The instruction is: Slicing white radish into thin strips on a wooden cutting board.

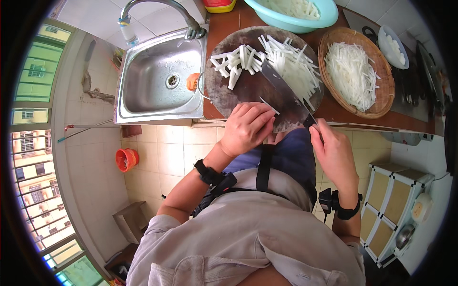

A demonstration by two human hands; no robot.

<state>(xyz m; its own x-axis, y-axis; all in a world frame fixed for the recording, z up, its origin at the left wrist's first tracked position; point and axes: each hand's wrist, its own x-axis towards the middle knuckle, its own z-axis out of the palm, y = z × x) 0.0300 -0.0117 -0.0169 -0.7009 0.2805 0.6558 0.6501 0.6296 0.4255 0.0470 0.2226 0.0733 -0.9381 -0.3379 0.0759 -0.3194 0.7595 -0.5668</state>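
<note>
My right hand (332, 150) grips the handle of a cleaver (282, 85), its dark blade angled over the round wooden chopping board (236, 98). The blade's far end meets the white vegetable strips. My left hand (248, 123) is at the board's near edge with its fingers curled. Beside its fingertips is one thin white strip (269, 105); whether the fingers pinch it is unclear. Thick white vegetable sticks (238, 60) lie loosely left of the blade. A heap of finer white strips (291, 66) spreads to its right.
Right of the board, a woven bamboo basket (323, 68) holds shredded white vegetable. Behind are a light-blue basin (286, 25) with more strips and a small white bowl (384, 44). A steel sink (143, 85) with a faucet (193, 30) adjoins the board's left side.
</note>
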